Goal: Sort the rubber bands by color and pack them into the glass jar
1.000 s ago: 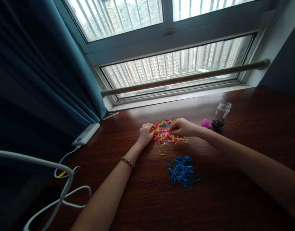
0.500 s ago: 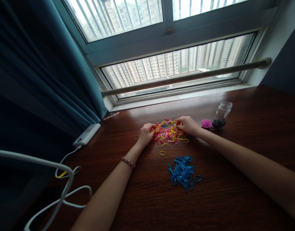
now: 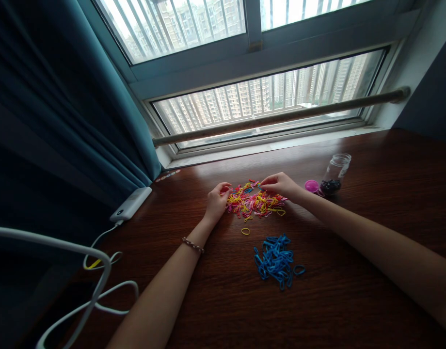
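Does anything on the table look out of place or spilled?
Slightly: one yellow band lies alone between the mixed pile and the blue pile, and some blue bits sit among the mixed colours.

Daylight from a barred window (image 3: 215, 104) glazes the dark wooden table (image 3: 194, 310) beside blue curtains (image 3: 110, 106).
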{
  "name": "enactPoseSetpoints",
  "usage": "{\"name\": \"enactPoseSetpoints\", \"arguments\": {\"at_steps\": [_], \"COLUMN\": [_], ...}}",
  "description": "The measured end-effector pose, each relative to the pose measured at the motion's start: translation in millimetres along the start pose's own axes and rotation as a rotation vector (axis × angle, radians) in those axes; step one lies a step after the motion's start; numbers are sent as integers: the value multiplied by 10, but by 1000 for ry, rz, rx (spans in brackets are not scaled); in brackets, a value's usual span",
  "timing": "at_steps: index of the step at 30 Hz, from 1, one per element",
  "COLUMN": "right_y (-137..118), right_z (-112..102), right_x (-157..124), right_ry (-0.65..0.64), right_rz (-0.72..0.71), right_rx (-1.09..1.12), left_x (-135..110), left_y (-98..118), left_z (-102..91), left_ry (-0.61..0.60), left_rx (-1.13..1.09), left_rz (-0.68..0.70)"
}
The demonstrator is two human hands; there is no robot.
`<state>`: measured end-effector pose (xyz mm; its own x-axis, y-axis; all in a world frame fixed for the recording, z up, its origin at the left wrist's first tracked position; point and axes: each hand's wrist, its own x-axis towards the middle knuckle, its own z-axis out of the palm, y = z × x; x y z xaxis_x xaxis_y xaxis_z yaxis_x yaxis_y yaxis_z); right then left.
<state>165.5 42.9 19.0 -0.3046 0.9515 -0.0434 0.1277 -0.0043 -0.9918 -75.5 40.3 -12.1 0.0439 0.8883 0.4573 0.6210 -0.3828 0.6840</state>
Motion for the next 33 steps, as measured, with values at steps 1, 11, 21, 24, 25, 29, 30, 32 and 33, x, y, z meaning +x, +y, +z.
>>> {"name": "enactPoseSetpoints", "arguments": {"at_steps": [1, 11, 21, 24, 25, 29, 30, 32, 33], "right_y": [-5, -15, -148, 26, 82, 240, 264, 299, 311], "right_z": [3, -40, 42, 72, 79, 116, 123, 128, 125], "right_x": [-6, -26, -204, -79, -44, 44, 59, 88, 100], "right_ry": [-5, -181, -710, -161, -59, -78, -102, -128, -132], "right_rz": [8, 42, -27, -429, -548, -719, -693, -624, -600], "right_rx": [19, 154, -245, -466, -565, -900, -947, -1008, -1024], "left_x": [3, -2, -50, -111, -138, -265, -293, -329, -335], "left_y": [1, 58, 246, 498, 593, 922, 976, 1036, 1038], "left_z": [1, 17, -6, -50, -59, -24, -1, 50, 73], "left_ry": [15, 43, -81, -454, -640, -1132, -1184, -1223, -1208], "left_rx": [-10, -161, -342, -444, -452, -389, -370, -343, -328], "left_rz": [-5, 5, -44, -40, -32, 19, 36, 58, 62]}}
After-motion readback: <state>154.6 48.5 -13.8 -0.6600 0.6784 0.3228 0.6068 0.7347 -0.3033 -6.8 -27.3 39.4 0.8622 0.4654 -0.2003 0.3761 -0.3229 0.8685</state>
